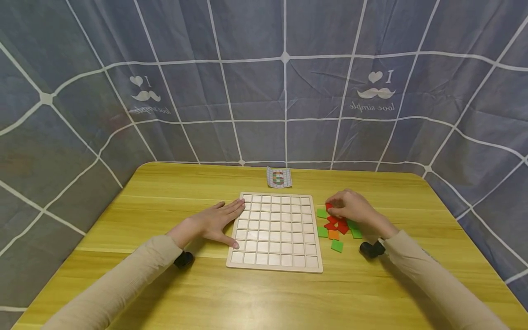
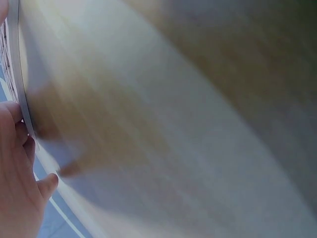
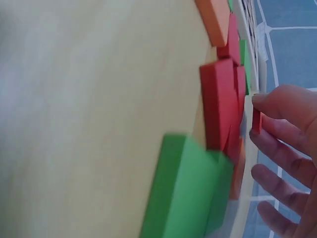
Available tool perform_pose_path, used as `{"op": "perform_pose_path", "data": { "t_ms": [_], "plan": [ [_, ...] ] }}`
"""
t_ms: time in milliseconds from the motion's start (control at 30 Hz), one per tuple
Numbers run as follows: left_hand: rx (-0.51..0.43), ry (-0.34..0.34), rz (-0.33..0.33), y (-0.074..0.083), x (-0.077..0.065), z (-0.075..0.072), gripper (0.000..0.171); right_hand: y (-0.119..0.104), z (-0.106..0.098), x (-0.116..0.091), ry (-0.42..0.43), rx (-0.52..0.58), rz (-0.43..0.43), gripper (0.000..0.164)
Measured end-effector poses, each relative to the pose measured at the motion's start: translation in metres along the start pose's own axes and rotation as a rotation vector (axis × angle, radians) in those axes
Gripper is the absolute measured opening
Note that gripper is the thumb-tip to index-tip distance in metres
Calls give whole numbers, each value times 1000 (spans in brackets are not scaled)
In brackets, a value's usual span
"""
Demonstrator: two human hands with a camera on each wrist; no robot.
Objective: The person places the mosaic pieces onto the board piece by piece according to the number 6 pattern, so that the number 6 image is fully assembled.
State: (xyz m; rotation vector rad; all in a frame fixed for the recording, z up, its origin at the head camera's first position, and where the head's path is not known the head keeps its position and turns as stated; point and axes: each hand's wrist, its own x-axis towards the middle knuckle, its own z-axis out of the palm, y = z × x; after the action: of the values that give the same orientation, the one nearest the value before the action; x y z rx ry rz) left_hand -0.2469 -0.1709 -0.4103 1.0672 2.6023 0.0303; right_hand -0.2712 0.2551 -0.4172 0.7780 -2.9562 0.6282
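Right of the board (image 1: 275,230), pinching a red tile (image 3: 256,121) in the right grip (image 1: 352,206), near loose tiles (image 1: 343,227) on the tabletop (image 1: 274,300); at the board's left edge, resting the left grip (image 1: 217,222), spread wide, holding nothing.

Soft glare on table (image 1: 272,298), faint shadows, 2 hazy, blurred wrist views

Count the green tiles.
5 green tiles visible: two beside the board, one lowest in the head view, two right of the red tiles; more may hide under the right hand.
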Motion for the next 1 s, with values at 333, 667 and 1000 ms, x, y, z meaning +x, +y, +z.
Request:
{"op": "perform_pose_path", "data": {
  "t_ms": [333,667,1000],
  "plan": [
    [6,22,23,-3,1,1,114,-22,0,6,80,38,48,27],
    [12,-8,0,1,0,-1,113,-42,6,15,109,44,13,28],
    [24,-25,-14,1,1,0,113,-62,14,29,85,63,-18,30]
  ]
}}
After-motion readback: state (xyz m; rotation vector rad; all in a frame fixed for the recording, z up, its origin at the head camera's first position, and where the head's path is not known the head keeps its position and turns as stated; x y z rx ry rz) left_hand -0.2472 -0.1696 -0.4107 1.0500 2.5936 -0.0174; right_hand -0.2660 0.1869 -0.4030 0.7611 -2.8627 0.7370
